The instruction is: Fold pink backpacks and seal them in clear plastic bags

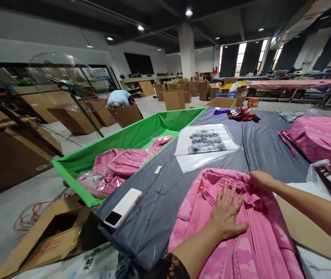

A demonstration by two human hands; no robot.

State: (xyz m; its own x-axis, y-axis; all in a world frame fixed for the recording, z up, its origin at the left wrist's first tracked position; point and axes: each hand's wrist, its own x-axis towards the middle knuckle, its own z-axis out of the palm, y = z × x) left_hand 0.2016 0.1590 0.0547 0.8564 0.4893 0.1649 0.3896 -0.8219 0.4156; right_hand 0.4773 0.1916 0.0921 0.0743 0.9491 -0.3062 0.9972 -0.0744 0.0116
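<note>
1. Table (162, 205), all grey on top, stands in front of me.
2. Beside it, I see a green bin (124, 136) with wrapped pink bags (129, 161) inside.
3. A pink backpack (243, 250) lies on the near part of the table.
4. Clear plastic bags (207, 138) with black print lie just past it.
5. The left hand (227, 215) lies flat on the backpack, fingers spread.
6. The right hand (261, 182) curls at its top edge; I can't tell if it pinches.
7. A white phone (126, 205) lies near the bin.

Matt, soft-looking cloth forms the pink patterned backpack (237, 252); wrinkled sheeting covers the wide dark-grey bench (165, 193); glossy clear plastic wraps the pink bags (129, 161); the white rectangular phone (127, 203) looks smooth, the open brown cardboard box (47, 244) matt
</note>
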